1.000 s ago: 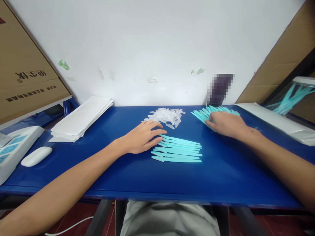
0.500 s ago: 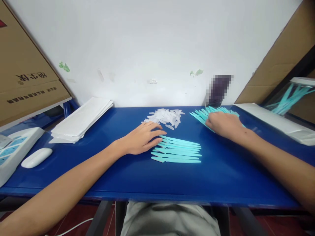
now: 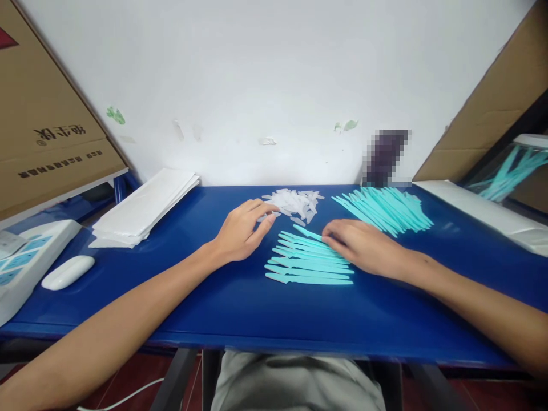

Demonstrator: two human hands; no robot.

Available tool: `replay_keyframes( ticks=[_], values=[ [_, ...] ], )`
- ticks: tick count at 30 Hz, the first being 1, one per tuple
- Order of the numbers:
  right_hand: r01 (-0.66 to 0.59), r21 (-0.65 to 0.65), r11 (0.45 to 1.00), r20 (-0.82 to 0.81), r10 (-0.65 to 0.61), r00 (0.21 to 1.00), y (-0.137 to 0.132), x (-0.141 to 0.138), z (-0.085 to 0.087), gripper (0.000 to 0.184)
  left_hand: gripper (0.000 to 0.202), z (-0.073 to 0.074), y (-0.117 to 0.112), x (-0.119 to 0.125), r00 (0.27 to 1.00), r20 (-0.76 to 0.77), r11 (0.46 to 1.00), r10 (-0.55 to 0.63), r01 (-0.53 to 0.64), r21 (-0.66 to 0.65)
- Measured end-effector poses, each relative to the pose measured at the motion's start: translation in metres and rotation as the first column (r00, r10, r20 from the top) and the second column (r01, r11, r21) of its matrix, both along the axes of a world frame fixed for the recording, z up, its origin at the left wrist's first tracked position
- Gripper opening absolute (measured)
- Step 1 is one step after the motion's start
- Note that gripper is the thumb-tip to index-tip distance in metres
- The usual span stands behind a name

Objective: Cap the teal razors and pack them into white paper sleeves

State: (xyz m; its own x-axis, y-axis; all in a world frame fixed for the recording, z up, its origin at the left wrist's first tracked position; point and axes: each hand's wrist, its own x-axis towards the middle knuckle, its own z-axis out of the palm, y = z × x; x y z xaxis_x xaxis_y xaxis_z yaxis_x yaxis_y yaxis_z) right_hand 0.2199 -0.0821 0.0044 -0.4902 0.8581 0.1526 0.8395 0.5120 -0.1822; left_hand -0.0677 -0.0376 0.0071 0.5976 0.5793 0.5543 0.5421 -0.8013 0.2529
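Note:
My right hand [image 3: 359,244] pinches the end of a teal eyebrow razor [image 3: 305,231], whose other end points left above a row of similar razors [image 3: 312,279] lying side by side on the table. At the front edge of a heap of small whitish translucent blade caps [image 3: 295,202] is my left hand [image 3: 245,228]. Its thumb and fingers are slightly apart close to a cap, and I see nothing held firmly in them. A larger pile of teal razors [image 3: 385,208] lies at the back right.
White flat packets [image 3: 143,208] are stacked at the back left, near a white mouse [image 3: 68,272] and a power strip [image 3: 38,257]. Cardboard boxes [image 3: 55,114] flank both sides. A clear container [image 3: 514,171] with teal razors stands far right, beside a white sheet [image 3: 483,214].
My right hand has come from the back pile toward the row, bringing a razor. My left hand has moved off the row's left ends to the caps.

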Motion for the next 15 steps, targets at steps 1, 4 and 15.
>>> replay_keyframes(
  ticks=[1, 4, 15],
  values=[
    [-0.022, 0.012, 1.000, -0.006, 0.022, 1.000, 0.000, -0.001, -0.002, 0.033, 0.037, -0.001, 0.000, 0.000, 1.000, -0.021, 1.000, 0.010, -0.010, -0.022],
    [-0.028, 0.037, 0.999, -0.024, 0.029, 0.999, 0.004, -0.002, -0.002, 0.034, 0.036, -0.003, 0.002, 0.003, 0.993, -0.113, 0.995, 0.044, -0.054, -0.084],
    [0.065, -0.067, 0.996, -0.173, -0.076, 0.982, 0.007, -0.010, 0.002, 0.040, 0.034, -0.010, 0.011, 0.003, 0.995, -0.065, 0.972, 0.076, -0.089, -0.219]
  ],
)
